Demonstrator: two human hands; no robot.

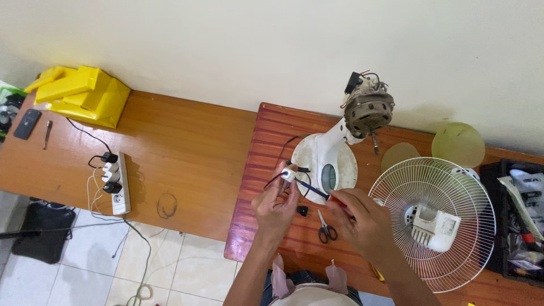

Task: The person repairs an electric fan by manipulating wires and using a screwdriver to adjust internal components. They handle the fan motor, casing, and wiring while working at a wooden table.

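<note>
Left hand (pixel 276 205) pinches white plug (pixel 288 175) steady — right hand (pixel 358 218) grips screwdriver (pixel 311 189), tip at plug; scissors (pixel 325 228) just below, fan base (pixel 324 160) behind

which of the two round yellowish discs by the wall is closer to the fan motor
The smaller, paler disc, lying just right of the fan motor; the larger disc sits farther right.

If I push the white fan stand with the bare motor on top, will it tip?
Probably top-heavy: the bare metal motor sits high on a slim white neck. The round white base lies flat and broad, so light pushes may just slide it on the red-brown table.
</note>
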